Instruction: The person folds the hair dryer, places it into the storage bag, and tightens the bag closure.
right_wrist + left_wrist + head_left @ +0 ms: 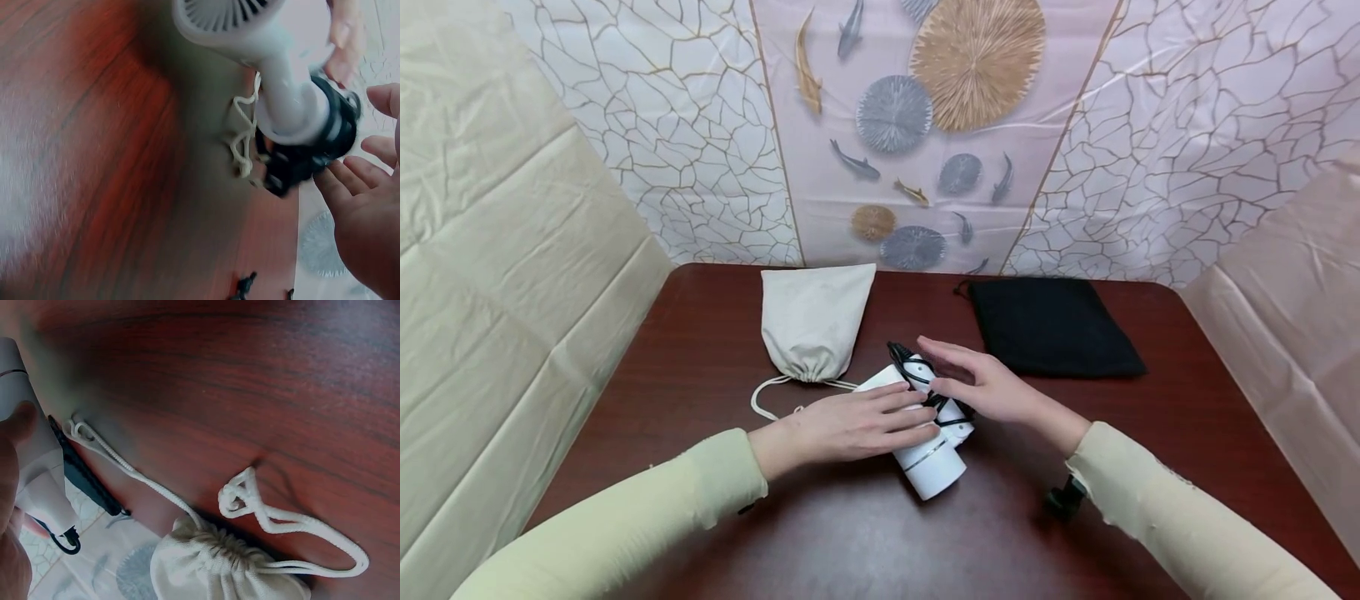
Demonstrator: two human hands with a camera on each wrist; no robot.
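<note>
A white hair dryer, its black cord wound around the handle, is held at mid-table. My left hand grips its barrel from the left, fingers across the top and thumb on the near side in the left wrist view. On the other side, my right hand has its fingers extended beside the corded handle. In the right wrist view those fingertips come close to the cord; whether they touch it I cannot tell. The vented rear end of the dryer shows in that view.
A cream drawstring bag lies behind my left hand, its white cord trailing toward me. Flat at the back right is a black drawstring bag. Patterned cloth hangs behind the dark red wooden table.
</note>
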